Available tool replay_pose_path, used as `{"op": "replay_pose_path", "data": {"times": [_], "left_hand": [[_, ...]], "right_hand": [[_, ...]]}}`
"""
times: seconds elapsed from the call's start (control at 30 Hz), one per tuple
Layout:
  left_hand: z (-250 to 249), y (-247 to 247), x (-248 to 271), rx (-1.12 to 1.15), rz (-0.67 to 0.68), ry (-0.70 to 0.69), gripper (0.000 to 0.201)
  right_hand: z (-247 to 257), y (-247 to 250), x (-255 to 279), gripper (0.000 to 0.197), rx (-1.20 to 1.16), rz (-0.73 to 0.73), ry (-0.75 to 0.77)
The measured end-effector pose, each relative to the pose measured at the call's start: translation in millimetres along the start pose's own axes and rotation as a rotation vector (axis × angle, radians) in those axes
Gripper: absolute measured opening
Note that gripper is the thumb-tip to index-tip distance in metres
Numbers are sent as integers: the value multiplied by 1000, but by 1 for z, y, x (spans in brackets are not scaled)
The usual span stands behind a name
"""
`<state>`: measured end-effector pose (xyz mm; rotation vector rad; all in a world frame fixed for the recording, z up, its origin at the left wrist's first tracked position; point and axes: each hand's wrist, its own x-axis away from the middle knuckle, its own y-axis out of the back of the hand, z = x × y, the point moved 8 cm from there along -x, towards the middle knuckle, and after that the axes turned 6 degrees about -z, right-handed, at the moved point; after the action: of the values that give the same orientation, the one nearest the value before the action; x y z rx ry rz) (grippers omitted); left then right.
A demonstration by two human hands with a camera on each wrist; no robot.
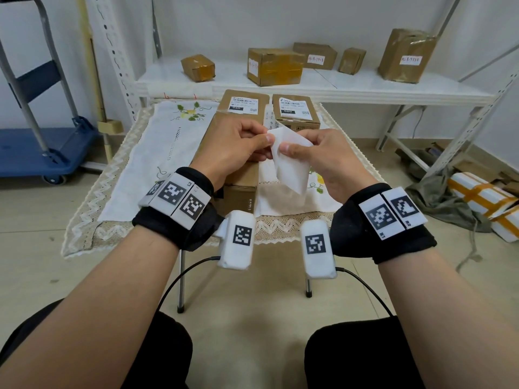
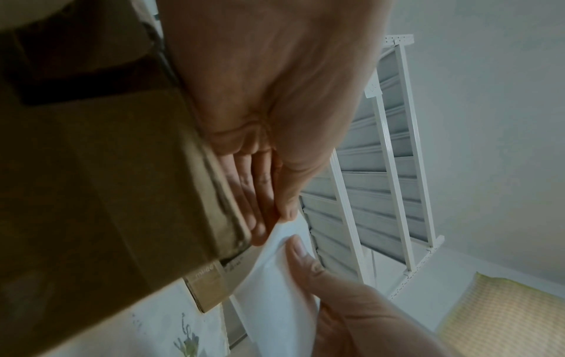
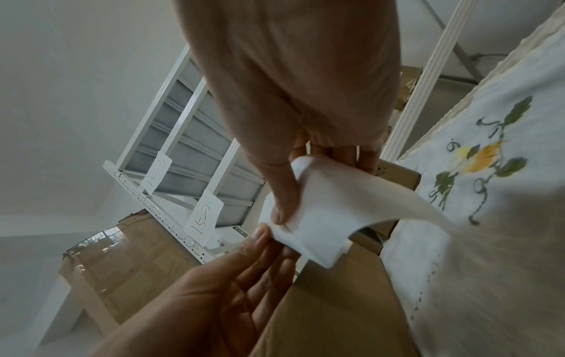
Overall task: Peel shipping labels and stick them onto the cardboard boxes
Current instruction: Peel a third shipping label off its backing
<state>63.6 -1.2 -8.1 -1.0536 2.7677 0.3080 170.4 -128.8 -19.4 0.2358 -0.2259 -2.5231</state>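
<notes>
Pinching the upper corner of a white rectangular label sheet, both hands worked at chest height over the table. The left hand nipped the corner between thumb and forefinger, its other fingers lying fairly straight in the left wrist view; the right hand pressed its thumb on the sheet's near face just below, fingers curled behind. The sheet hung slantwise, its long axis running down and to the right from the pinched corner, and it curled loosely in the right wrist view. Whether the sticker had begun to part from its backing could not be told.

Directly beneath and left of the sheet lay a long brown cardboard box, its long axis running away from the person and its top face bare of any label. It sat under the left hand, the nearer of the two. Beyond it stood two smaller brown boxes, each already bearing a printed label, all on the embroidered white cloth.
</notes>
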Motion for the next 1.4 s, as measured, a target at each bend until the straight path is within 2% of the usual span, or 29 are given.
{"op": "replay_pose_path", "data": {"times": [0.2, 0.37, 0.6, 0.7, 0.8, 0.93, 1.1, 1.4], "left_hand": [[0, 1, 0, 33, -10, 32, 9], [-1, 1, 0, 30, -5, 18, 7], [-2, -2, 5, -35, 68, 13, 26], [-1, -1, 5, -65, 59, -10, 20], [0, -1, 4, -14, 38, 18, 13], [1, 0, 4, -18, 35, 26, 12], [1, 1, 2, -31, 17, 30, 15], [-2, 1, 1, -141, 25, 0, 7]], "right_hand": [[-3, 3, -1, 12, 4, 1, -18], [-3, -2, -1, 17, -31, 31, 3], [0, -3, 1, 21, -71, -4, 36], [3, -4, 2, 21, -121, -6, 60], [6, -3, 3, 13, -149, -4, 77], [6, -2, 3, 27, -174, 35, 67], [4, -2, 2, 35, -158, 87, 17], [0, 3, -2, 23, 119, 22, 67]]}}
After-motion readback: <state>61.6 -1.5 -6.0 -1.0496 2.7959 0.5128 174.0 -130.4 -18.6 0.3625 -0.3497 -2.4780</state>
